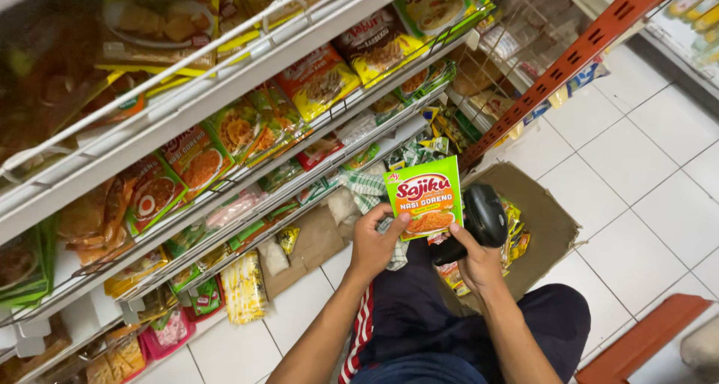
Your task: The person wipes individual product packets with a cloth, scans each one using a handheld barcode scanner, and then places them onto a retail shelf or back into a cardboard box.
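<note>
Nearest the camera are the person's knees in dark trousers (464,331) with a red-and-white side stripe, bent low over the white tiled floor (636,197). Both forearms reach forward from there. The left hand (372,243) is closed on the lower left edge of a green sachet (424,197), thumb on the front, and holds it upright with its face toward the camera. The right hand (474,258) is wrapped around the grip of a black scanner (479,221), which sits just beside the sachet's right edge, partly behind it. The two hands are close together but do not touch.

Just beyond them, an open cardboard box (550,219) rests on the floor, with yellow packets (517,234) showing inside it behind the scanner. A checked cloth (367,189) lies near the left hand.

Further off to the left, white wire-fronted shelves (225,122) rise in tiers, packed with orange, green and yellow packets. A red upright post (569,62) stands at the shelves' far end. At the lower right corner lies a red flat board (644,339).
</note>
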